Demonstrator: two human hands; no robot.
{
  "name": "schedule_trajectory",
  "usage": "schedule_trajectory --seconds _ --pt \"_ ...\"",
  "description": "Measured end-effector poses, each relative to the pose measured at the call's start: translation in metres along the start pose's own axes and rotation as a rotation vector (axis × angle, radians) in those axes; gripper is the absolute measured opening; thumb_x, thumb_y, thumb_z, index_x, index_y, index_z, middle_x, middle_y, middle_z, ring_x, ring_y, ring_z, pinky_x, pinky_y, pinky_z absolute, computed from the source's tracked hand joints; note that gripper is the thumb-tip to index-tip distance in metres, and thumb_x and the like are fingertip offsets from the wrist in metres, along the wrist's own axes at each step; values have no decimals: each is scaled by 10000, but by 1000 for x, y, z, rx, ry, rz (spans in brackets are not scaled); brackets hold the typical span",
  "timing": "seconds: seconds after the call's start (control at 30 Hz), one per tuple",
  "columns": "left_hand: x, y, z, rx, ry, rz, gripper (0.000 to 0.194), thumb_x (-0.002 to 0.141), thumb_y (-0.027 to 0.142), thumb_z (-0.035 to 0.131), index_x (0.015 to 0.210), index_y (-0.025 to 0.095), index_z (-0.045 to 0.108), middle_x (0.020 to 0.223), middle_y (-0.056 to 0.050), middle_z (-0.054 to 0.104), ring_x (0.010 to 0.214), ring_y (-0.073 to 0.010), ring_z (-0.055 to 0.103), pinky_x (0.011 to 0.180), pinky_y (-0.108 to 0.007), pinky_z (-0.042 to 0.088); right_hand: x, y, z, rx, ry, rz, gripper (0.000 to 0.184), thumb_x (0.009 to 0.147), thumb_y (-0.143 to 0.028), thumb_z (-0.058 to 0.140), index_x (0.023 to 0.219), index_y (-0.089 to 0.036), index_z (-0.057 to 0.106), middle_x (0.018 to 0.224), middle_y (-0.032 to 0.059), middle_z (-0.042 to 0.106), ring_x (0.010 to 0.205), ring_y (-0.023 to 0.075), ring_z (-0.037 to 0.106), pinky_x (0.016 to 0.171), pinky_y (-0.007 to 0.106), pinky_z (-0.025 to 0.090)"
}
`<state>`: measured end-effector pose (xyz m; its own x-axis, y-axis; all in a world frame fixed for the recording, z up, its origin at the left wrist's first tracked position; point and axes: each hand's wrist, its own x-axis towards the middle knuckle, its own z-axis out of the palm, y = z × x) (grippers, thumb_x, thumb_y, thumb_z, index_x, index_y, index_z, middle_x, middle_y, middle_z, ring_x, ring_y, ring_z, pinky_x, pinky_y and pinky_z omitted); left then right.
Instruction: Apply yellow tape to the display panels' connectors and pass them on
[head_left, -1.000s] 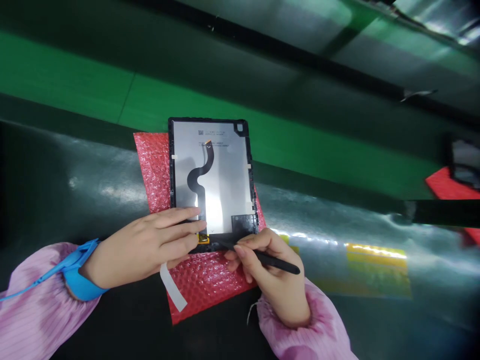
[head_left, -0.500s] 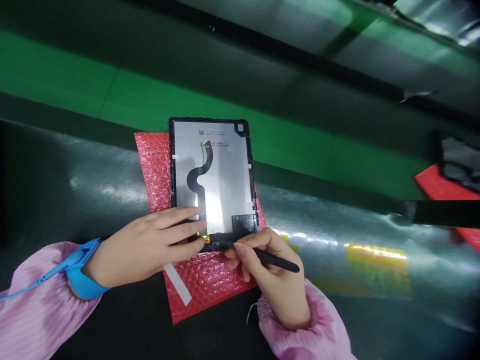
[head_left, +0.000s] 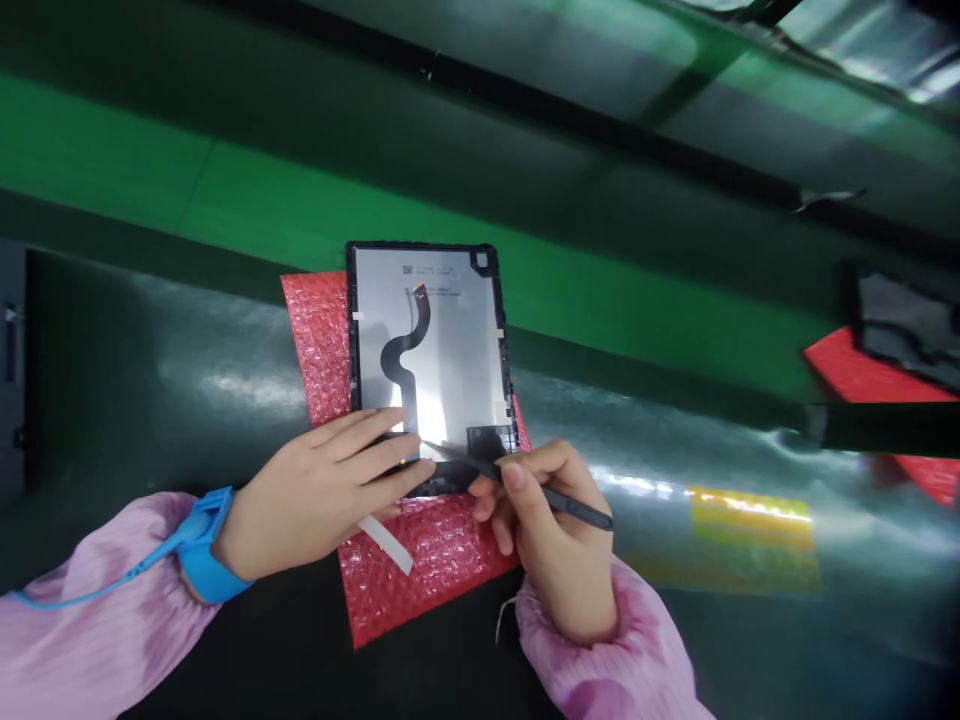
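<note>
A tablet screen assembly point(head_left: 457, 350) lies back side up in its black frame, on a red bubble-wrap bag point(head_left: 450, 560). A black, curved ribbon cable point(head_left: 395, 358) runs up its silver back. My left hand point(head_left: 315, 490) rests across the lower left of the assembly, fingers stretched out over the cable's lower end; its thumb is hidden. From beneath that hand sticks out a white strip point(head_left: 388, 545); whether the hand grips it is hidden. My right hand point(head_left: 555, 530) holds black tweezers point(head_left: 577, 508), their tips pointing left, close to my left fingertips.
A blue wrist strap point(head_left: 206, 550) with a cord circles my left wrist. Yellow tape point(head_left: 750, 530) lies on the dark green bench at right. Farther right, another red bag point(head_left: 870, 375) lies under a dark part point(head_left: 915, 325). A dark bar point(head_left: 889, 430) juts in from the right edge.
My left hand has shifted right, and the white strip has moved right and up with it. The tweezers' tips now reach farther up and left over the silver back.
</note>
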<state>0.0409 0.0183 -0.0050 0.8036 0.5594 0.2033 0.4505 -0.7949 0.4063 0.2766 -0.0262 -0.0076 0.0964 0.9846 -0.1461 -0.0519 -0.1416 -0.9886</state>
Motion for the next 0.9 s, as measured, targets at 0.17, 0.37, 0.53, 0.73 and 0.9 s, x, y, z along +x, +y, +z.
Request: schedule_trajectory --seconds 0.17,0.37,0.53,0.73,0.9 --pt "-1 -12 -8 -345 313 -220 260 988 187 480 1230 184 576 1285 -121 618 1278 -237 554 1084 -409 487 4 5 2 105 -2 -126 210 1007 -449 513 1022 -254 590 766 13 748 468 105 635 301 139 388" --pt "-6 -22 -12 -353 447 -302 239 977 131 434 1160 182 579 1209 -104 642 1257 -231 565 1077 -429 467 7 11 4 126 83 -271 301 994 -544 476 1022 -257 559 728 -3 718 454 108 604 326 167 378" --pt "-9 -12 -9 -333 424 -218 243 940 119 390 1050 163 602 975 -82 674 945 -196 644 858 -363 529 9 2 6 37 93 -356 190 997 -440 530 970 -254 559 821 21 734 586 132 645 455 228 457" --pt "-12 49 15 -393 250 -26 198 900 209 435 870 213 631 693 5 687 614 -142 650 597 -245 496 -26 -55 7 -262 -444 -515 419 624 -289 934 692 -276 521 840 0 788 755 244 730 732 399 582" --pt "-13 77 36 -428 157 -25 226 907 234 367 859 195 584 713 -36 686 608 -170 653 579 -267 504 -80 -70 7 -301 -236 -373 200 851 -240 738 945 -340 592 626 -14 705 476 225 619 406 335 484"
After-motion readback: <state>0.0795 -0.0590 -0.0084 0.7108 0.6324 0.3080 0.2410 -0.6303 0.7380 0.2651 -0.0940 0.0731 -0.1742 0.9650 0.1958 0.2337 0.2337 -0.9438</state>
